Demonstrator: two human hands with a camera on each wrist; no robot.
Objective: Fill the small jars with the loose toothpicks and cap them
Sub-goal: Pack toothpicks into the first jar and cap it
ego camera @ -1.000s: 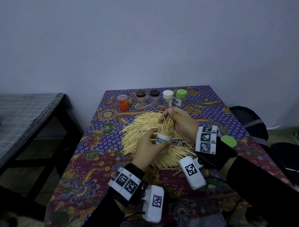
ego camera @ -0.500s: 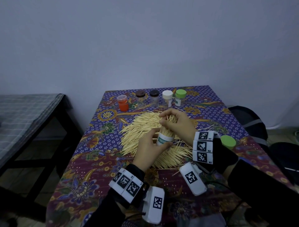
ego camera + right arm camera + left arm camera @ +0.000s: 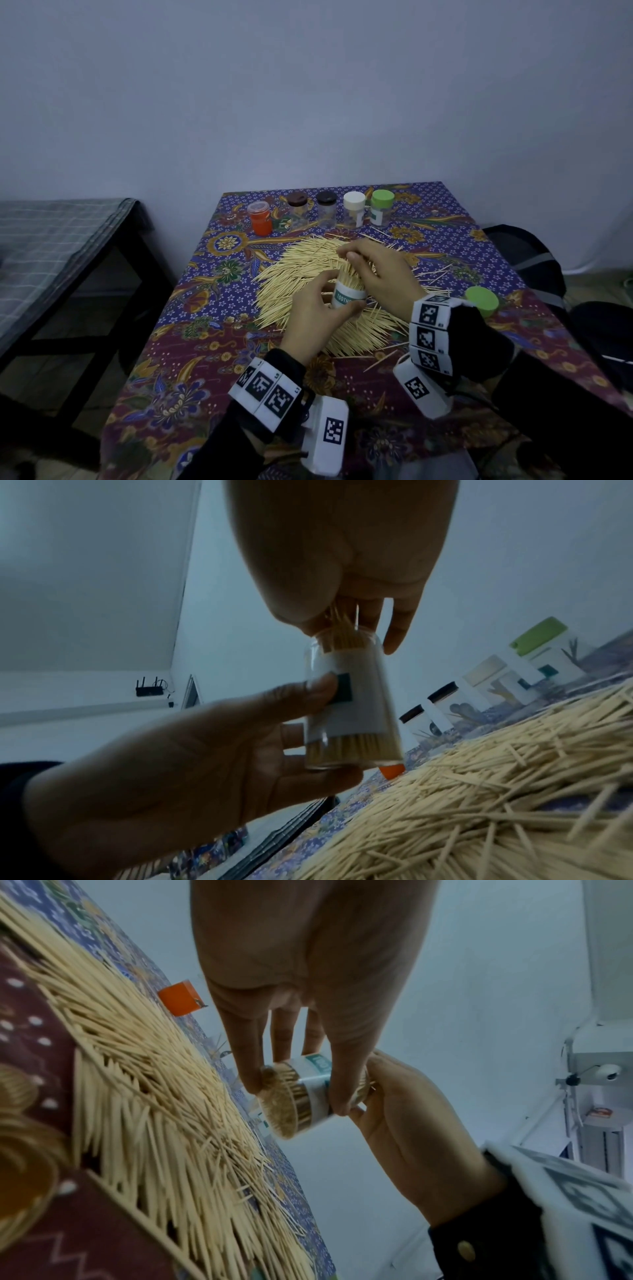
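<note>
Jar label: the jar [image 3: 347, 297] wears a white wrapper with a teal band reading "TOOTH", the rest hidden behind a finger.
Wrist tags: patterned squares only, no readable words.

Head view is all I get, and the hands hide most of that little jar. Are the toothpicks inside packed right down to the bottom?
Observer: Yes. Side-on in the right wrist view, the jar shows toothpicks packed tight below its white label, down to the base.
Operator: What is the right hand doing on top?
Observer: The right hand covers the mouth. Toothpick tips stick up between its thumb and fingers.
Operator: Is the jar resting on the heap?
Observer: No. In the left wrist view the left hand holds it up off the pile, and toothpick ends show through its clear base.
</note>
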